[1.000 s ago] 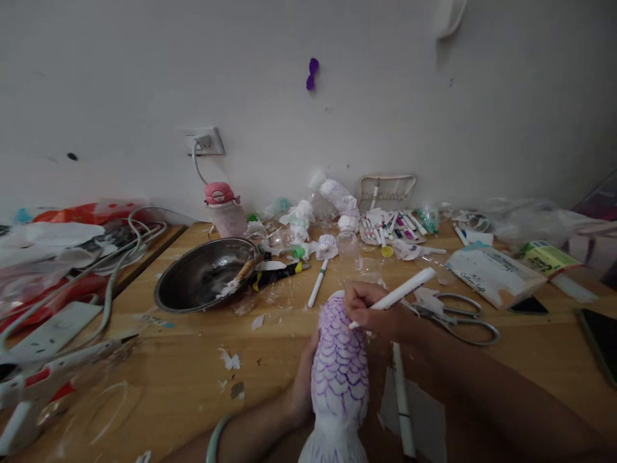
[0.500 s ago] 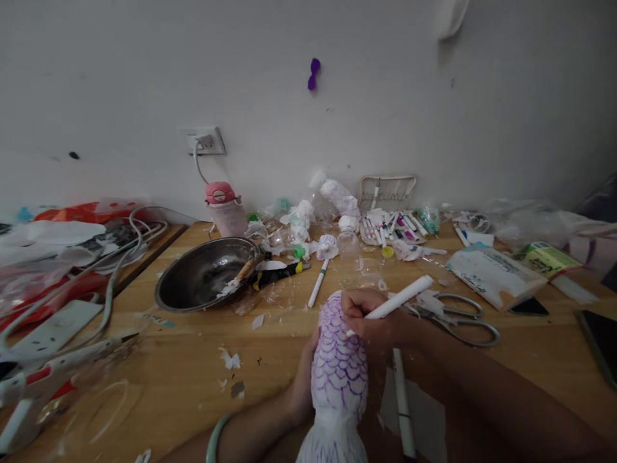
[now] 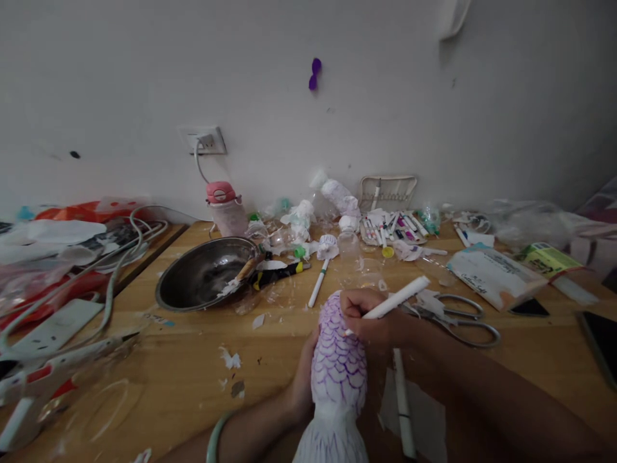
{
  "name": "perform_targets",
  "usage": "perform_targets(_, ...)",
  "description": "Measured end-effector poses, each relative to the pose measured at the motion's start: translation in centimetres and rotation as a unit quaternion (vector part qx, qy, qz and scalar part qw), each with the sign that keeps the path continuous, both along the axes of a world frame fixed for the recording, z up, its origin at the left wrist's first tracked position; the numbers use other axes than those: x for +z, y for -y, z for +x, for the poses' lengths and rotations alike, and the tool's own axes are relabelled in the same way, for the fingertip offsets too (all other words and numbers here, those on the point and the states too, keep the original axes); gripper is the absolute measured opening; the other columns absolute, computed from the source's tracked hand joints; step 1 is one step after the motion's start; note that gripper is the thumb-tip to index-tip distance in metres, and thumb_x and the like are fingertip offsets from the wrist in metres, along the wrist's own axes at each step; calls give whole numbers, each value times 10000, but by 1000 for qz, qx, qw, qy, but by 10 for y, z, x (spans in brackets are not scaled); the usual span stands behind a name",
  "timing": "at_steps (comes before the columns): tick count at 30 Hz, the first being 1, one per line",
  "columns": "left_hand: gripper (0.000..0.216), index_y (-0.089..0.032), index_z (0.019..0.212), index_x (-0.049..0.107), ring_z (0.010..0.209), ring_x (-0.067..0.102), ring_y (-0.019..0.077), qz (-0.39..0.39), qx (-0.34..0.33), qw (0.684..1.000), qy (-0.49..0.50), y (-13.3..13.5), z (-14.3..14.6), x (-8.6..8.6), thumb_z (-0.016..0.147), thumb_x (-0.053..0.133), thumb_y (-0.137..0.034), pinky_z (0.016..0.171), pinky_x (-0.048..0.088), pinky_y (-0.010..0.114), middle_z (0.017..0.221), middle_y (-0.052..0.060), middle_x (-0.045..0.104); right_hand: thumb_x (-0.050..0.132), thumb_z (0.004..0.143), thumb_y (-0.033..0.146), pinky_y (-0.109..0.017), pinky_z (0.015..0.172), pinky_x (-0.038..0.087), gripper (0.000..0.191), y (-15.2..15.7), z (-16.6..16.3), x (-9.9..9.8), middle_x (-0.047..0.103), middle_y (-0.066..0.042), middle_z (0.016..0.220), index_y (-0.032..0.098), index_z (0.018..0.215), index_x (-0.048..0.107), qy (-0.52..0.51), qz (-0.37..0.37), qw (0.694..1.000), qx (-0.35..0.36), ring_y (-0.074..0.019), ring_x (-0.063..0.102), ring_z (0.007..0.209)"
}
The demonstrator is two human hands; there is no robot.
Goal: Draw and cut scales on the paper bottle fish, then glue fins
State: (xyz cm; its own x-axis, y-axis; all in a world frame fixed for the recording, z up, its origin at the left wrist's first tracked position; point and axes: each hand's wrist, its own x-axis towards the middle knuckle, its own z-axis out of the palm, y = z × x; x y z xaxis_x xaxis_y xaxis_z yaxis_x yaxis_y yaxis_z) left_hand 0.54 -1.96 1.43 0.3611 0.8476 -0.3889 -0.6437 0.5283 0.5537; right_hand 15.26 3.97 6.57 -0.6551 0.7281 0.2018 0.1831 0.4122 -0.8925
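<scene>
A white fish-shaped craft piece [image 3: 339, 366], covered in purple scale outlines, stands close in front of me with its flared tail end toward me. My left hand [image 3: 304, 373] is wrapped round its left side; the fingertips are hidden behind it. Pinched in my right hand [image 3: 369, 318] is a white marker [image 3: 398, 298], its tip at the upper scales and its back end pointing up to the right. Below my right hand lies another white marker [image 3: 403, 402], beside a pale sheet of paper [image 3: 427, 418].
Left of centre sits a metal bowl [image 3: 176, 283] with a brush across its rim, next to a yellow-and-black cutter [image 3: 277, 275]. Scissors [image 3: 475, 331], a tissue pack [image 3: 496, 275] and a phone [image 3: 600, 341] lie right. Behind are many markers [image 3: 393, 228]; a glue gun [image 3: 62, 368] lies left.
The marker's back end has shifted slightly left, while its tip stays near the same scales. My left hand keeps its hold on the craft piece.
</scene>
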Motion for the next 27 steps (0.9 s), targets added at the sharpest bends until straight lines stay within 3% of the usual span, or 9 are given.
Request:
perform_targets(3,302,-152,751,745,963,634,283,15,20,1000,-3,-1,1,2,699,702,-447,1021,380,395,791,59,739,523,647,210,-202,477,223,210,0,-1,2,354,75,580,211,610,317,5,-7,1000,-7,-81,292,525)
perform_targets(7,333,-145,777,748,1014,625,307,12,-12,1000,-5,0,0,3,723,680,-466,1032,374,416,753,70,729,491,670,248,-198,445,227,217,4,-3,8,297,86,551,226,612,283,-62,-66,996,15,-75,260,483)
perform_targets(13,325,-139,810,748,1097,592,283,25,-4,1000,-12,3,-3,-1,742,680,-450,1065,352,370,765,71,734,550,621,153,-240,498,216,205,9,-2,13,359,75,550,204,588,354,15,54,998,35,-88,297,522)
perform_targets(16,272,-163,766,743,1093,597,266,22,10,1000,-9,2,-3,-2,762,670,-425,1053,360,348,749,55,732,527,650,196,-233,476,232,206,8,-1,13,340,80,547,216,599,328,16,20,998,50,-86,296,501)
perform_targets(20,243,-169,751,746,1060,613,251,30,17,999,-7,0,-2,-2,769,667,-399,1037,370,325,735,41,731,536,620,185,-235,487,222,198,5,-1,14,353,79,542,213,589,342,42,45,997,49,-89,294,515)
perform_targets(24,233,-181,722,741,1089,605,254,-4,27,1000,-9,1,-2,0,741,687,-406,1051,358,318,726,28,734,522,646,166,-219,472,238,192,3,1,16,343,85,553,216,606,341,10,-15,997,81,-85,297,512)
perform_targets(27,194,-194,688,734,1107,597,240,-13,42,999,-25,2,-3,0,724,705,-383,1066,340,294,721,12,735,542,631,165,-217,462,218,198,1,1,15,346,88,543,213,598,352,18,-7,997,81,-83,293,509)
